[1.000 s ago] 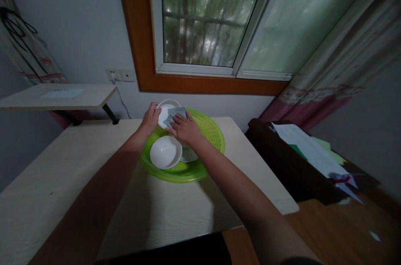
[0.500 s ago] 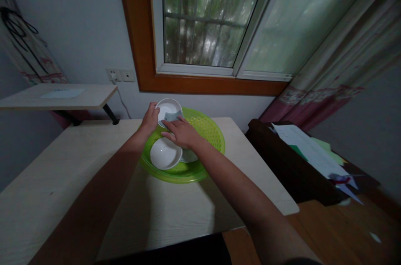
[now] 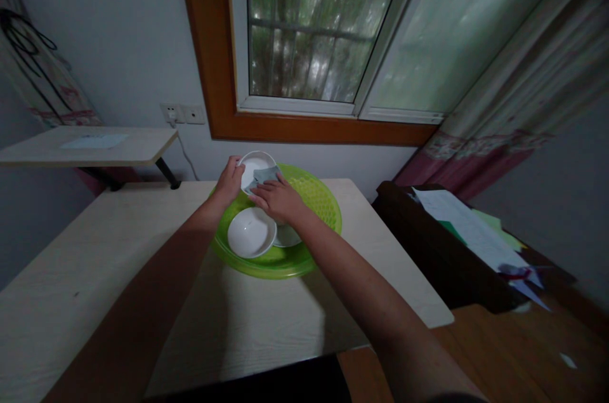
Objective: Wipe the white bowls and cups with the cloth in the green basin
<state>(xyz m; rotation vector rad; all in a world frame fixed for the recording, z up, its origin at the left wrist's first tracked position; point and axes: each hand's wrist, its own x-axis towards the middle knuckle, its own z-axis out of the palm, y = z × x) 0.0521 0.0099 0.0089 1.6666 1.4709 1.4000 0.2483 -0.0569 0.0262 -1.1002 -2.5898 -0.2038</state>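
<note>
My left hand grips the left rim of a small white bowl, holding it tilted above the far side of a round green plastic basin. My right hand presses a grey cloth into that bowl, fingers closed over it. Another white bowl sits upright inside the basin just below my hands. A further white dish lies partly hidden under my right wrist.
The basin stands on a pale wooden table against the wall under a window. A small shelf juts out at left. A dark cabinet with papers stands at right beside a curtain.
My right hand with the cloth has slid back and forth a little across the held bowl. The bowl and my left hand have stayed almost in place.
</note>
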